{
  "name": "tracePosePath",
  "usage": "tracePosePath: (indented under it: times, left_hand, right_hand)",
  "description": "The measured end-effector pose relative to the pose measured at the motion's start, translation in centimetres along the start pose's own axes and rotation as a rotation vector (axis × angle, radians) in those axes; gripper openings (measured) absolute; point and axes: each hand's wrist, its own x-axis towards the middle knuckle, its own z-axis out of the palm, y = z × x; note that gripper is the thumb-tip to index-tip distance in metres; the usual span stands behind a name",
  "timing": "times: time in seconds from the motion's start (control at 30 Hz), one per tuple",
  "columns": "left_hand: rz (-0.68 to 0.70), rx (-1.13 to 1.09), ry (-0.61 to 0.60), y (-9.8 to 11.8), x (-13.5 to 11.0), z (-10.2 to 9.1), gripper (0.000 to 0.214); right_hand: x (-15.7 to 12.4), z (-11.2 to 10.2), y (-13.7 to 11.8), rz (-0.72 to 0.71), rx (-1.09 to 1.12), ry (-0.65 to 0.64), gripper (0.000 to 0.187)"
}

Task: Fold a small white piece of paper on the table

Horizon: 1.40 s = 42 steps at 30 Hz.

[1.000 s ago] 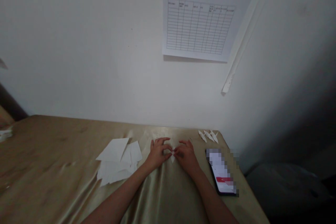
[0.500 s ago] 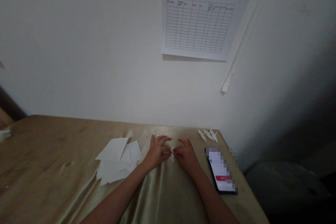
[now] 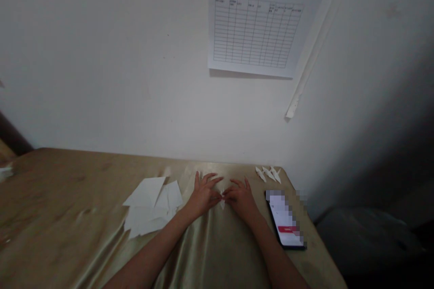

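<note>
A small folded white paper (image 3: 222,204) sits between my two hands over the gold cloth. My left hand (image 3: 204,195) pinches its left side with thumb and index finger, the other fingers raised and spread. From the right, my right hand (image 3: 240,198) pinches the same paper, its remaining fingers lifted too. Both sets of fingertips nearly meet and hide the paper's middle; only its pointed ends show. Three folded paper pieces (image 3: 268,174) with pointed ends lie side by side near the table's far right corner.
White paper sheets (image 3: 149,207) lie in a loose pile left of my hands. A phone (image 3: 285,221) with its screen lit rests at the right. Gold cloth (image 3: 77,189) with creases covers the table. A printed chart (image 3: 254,31) hangs on the wall behind.
Both hands stay in place on the folded paper. The raised fingers of my left hand have spread slightly; otherwise little differs.
</note>
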Motion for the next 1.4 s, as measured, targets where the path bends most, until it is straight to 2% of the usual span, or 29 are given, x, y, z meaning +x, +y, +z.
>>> tracePosePath:
  times: [0.47,0.67,0.97,1.2,1.33,1.4]
  left_hand:
    - [-0.117,-0.040,-0.117,-0.5,-0.3,-0.6,0.013]
    - [-0.133,-0.078,-0.108,-0.8,-0.6,-0.7,0.013]
    - [-0.180,-0.071,-0.010,-0.2,0.0,0.8,0.006]
    - [-0.134,-0.054,-0.010,-0.5,-0.4,1.5,0.016]
    - [-0.222,-0.051,0.004,-1.1,-0.3,1.9,0.048]
    - [-0.238,-0.041,-0.005,-1.4,-0.2,2.0,0.056]
  right_hand:
    - [-0.7,-0.5,-0.5,0.073,0.102,-0.009,0.018]
    - [-0.3,0.1,-0.6,0.104,0.079,0.021,0.009]
    - [-0.2,1.2,0.2,0.092,0.135,0.083,0.007]
    - [-0.4,2.0,1.0,0.159,0.137,0.214,0.030]
    - [-0.6,2.0,1.1,0.157,0.144,0.221,0.033]
    - [-0.6,2.0,1.1,0.155,0.164,0.217,0.034]
